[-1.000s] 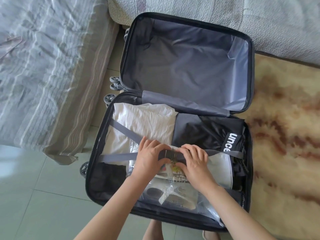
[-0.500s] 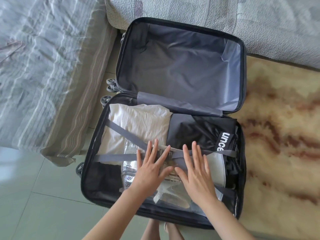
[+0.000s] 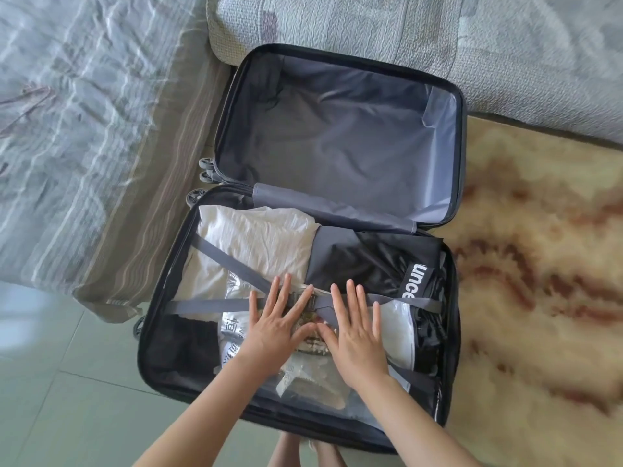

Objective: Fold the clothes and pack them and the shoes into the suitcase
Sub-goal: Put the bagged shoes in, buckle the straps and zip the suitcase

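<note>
Suitcase lid half [image 3: 337, 136] lies bare; straps [image 3: 215, 254] cross packed half.

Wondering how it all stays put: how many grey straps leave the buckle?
4: upper-left strap, left strap, right strap, lower-right strap. The left hand and right hand cover part of the buckle; more may be hidden.

Along the left lies a rumpled grey-blue bedspread [image 3: 84, 136] with pale stripes, and its beige striped hem [image 3: 158, 210] hangs down to the floor. Across the far side sits a quilted grey-green cover [image 3: 438, 38] with a faint patchwork print. On the right a shaggy cream rug [image 3: 546, 284] with reddish-brown blotches runs up close to that cover. Pale green floor tiles [image 3: 60, 406] with dark joints fill the near left corner.
</note>
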